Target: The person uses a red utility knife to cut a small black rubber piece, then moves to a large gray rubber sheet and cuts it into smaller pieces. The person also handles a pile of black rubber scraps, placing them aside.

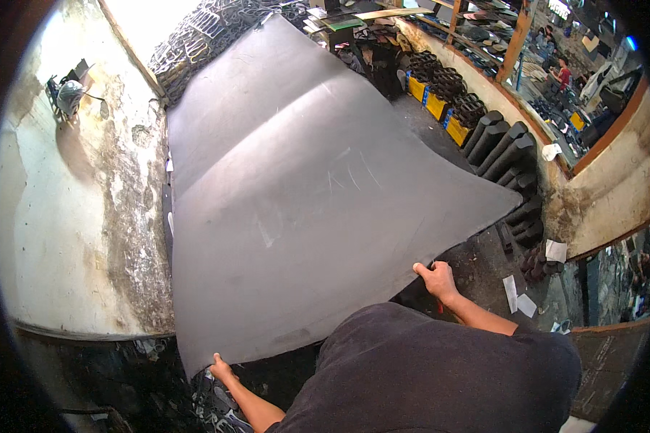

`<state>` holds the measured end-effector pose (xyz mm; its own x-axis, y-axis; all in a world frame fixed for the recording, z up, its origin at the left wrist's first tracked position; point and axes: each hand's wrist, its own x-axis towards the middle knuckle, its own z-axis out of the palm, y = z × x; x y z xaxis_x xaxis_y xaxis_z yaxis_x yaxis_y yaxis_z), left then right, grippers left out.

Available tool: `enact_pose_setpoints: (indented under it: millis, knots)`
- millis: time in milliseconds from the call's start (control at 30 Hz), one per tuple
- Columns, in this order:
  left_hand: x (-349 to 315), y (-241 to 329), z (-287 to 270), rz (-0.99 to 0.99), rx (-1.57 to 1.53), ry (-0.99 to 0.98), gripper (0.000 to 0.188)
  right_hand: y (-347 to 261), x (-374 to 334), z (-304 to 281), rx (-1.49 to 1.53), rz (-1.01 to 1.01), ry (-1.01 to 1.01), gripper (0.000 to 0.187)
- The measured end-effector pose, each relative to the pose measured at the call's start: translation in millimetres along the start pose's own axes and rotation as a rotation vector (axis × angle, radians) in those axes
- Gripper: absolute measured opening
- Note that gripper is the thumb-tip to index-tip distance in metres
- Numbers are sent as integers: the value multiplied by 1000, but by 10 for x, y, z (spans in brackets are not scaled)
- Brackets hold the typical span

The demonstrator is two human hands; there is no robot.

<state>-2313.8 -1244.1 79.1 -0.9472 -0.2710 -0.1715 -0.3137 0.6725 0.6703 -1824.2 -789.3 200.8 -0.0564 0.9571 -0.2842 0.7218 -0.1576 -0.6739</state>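
The left hand (222,368) is down low, at the near left corner of a big grey sheet (296,187). Its fingers are curled tight around the edge — the thumb lies on top and the other fingers are tucked under, so they are hidden. The right hand (436,278) holds the same near edge, further to the right and a bit higher up. Its fingers are closed on the edge too, pressed close together, with the knuckles on top. Both hands pinch the sheet and nothing else. The sheet is very large and flat, dark grey, and looks smooth and a little bendy, like rubber or foam. It stretches away from the person, from the two hands all the way up to the far end of the room. It has a soft fold across its upper part and some pale scratch marks near the middle. Its left side runs along a stained white wall (87,216), very close to it. Just off its right side stand dark rolls (502,148) of the same kind of stuff, leaning together. Behind them are stacks of black pieces on yellow crates (440,101). At the far left end, past the sheet, lies a heap of dark cut-out shapes (209,32). The person's dark shirt (433,375) fills the bottom of the view — between the two arms.
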Motion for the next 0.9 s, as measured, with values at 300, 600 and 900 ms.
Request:
enact_pose_setpoints:
  millis: [300, 600, 900]
  knots:
    - [209, 6, -462, 389, 219, 79, 51, 135, -60, 156, 94, -199, 5, 54]
    - [-856, -940, -407, 3, 143, -37, 54, 1634, -205, 62, 142, 34, -5, 49]
    - [-1477, -1756, -571, -146, -84, -25, 60, 1981, -460, -422, -19, 5, -98, 56]
